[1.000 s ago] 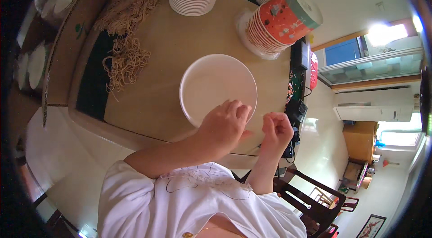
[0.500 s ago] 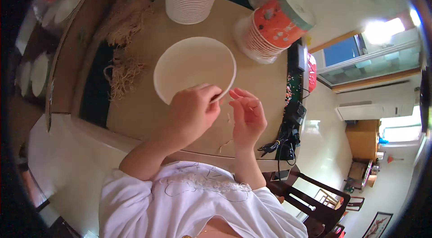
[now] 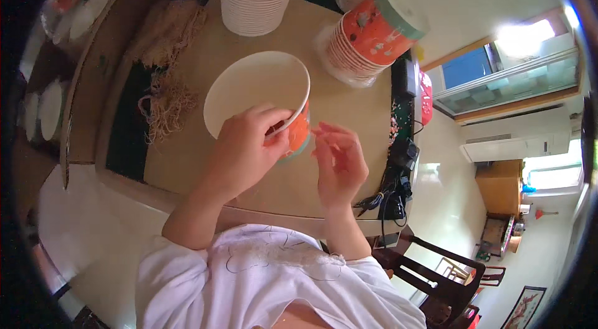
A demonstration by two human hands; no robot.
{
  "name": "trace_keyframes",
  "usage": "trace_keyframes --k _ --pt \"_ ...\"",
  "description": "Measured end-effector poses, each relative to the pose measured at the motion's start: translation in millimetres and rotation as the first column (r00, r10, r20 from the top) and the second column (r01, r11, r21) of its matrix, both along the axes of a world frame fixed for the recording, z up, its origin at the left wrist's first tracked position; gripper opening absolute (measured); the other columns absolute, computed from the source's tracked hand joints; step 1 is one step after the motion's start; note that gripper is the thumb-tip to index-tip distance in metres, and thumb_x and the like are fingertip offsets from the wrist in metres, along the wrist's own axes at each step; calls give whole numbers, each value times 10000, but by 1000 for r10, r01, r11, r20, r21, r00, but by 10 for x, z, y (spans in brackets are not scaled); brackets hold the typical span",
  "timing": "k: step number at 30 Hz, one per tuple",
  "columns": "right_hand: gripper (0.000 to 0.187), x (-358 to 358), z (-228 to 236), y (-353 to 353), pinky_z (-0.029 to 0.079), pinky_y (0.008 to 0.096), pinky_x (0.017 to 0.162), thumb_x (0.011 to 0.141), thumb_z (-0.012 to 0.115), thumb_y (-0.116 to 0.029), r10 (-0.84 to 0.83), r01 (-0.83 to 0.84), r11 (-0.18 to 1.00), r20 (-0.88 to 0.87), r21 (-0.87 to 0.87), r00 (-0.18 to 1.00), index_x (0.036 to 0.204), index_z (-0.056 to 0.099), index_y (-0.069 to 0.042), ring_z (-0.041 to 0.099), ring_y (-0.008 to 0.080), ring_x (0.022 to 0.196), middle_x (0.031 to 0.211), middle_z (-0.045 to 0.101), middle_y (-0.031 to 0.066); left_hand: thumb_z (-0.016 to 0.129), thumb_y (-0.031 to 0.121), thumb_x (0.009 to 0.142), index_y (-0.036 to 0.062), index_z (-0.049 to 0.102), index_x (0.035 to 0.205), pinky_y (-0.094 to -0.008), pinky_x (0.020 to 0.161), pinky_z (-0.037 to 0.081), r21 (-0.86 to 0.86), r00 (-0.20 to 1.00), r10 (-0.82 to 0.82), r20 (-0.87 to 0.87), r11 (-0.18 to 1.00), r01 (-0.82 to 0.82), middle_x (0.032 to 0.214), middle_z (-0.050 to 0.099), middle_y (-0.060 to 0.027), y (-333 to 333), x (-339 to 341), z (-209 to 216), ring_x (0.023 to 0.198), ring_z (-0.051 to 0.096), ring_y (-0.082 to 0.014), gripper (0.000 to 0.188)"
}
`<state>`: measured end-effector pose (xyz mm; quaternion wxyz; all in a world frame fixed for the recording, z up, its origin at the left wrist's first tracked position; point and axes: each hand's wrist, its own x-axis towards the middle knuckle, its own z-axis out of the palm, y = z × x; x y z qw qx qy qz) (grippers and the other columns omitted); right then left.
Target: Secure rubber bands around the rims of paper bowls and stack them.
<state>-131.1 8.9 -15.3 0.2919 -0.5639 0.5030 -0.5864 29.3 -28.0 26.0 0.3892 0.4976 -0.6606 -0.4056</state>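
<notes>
A large paper bucket (image 3: 255, 83), white inside with an orange outer wall and a green band at its foot, tilts over the tan board (image 3: 336, 98). My left hand (image 3: 246, 142) grips its near right rim, fingers inside and thumb outside. Just right of the bucket is my right hand (image 3: 339, 158), thumb and fingertips pinched close together. What it pinches, if anything, is too small to make out. At the left of the board lies a bundle of tan strings (image 3: 168, 105), loose and tangled at its near end.
Behind the bucket stands a stack of nested paper buckets (image 3: 258, 2). Another stack (image 3: 370, 33), partly in clear plastic, stands at the right back. Black cables and adapters (image 3: 395, 195) run along the right table edge. A dark wooden chair (image 3: 430, 273) stands at the right.
The bucket has tipped so that its orange outer wall and green foot now show beside my left hand. My right hand's fingertips remain close to the rim; the view has shifted slightly.
</notes>
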Motion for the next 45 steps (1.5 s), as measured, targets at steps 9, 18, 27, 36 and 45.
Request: trace_keyframes --k 9,18,27,36,45 --pt "116 22 -6 -158 528 239 673 824 648 49 -69 66 997 -52 -47 996 929 632 3 626 163 923 1050 644 130 590 -23 810 -1 612 1097 -289 658 512 -25 991 -129 20 991 130 937 627 -134 -7 -36 -6 756 635 -213 289" --pt "119 -23 -75 -146 523 237 649 811 661 47 -62 60 998 -101 -24 993 917 638 -3 629 157 895 1031 658 119 607 119 842 35 612 983 -420 658 488 -158 992 -123 -11 980 120 860 620 -156 4 -102 -61 768 619 -337 164" --pt "93 -66 -145 -49 508 229 623 814 661 47 -104 102 995 -173 -20 980 889 632 2 608 138 836 985 650 111 560 133 861 55 607 812 -439 617 483 -130 967 -184 177 969 208 749 627 -159 -53 -210 -213 697 623 -333 104" --pt "150 140 282 385 488 233 617 834 630 35 167 -141 984 -300 106 939 971 592 -13 593 136 695 851 616 67 509 117 929 17 506 927 -411 587 496 25 989 -142 40 990 141 733 637 -133 -66 -257 -322 642 651 -295 100" --pt "323 416 722 548 480 323 577 743 641 -80 380 -453 873 -837 182 394 1057 580 -37 596 228 738 860 576 77 469 127 950 -14 495 996 -307 548 486 594 730 -103 -675 511 621 835 624 -116 -275 -305 -498 542 579 -166 150"
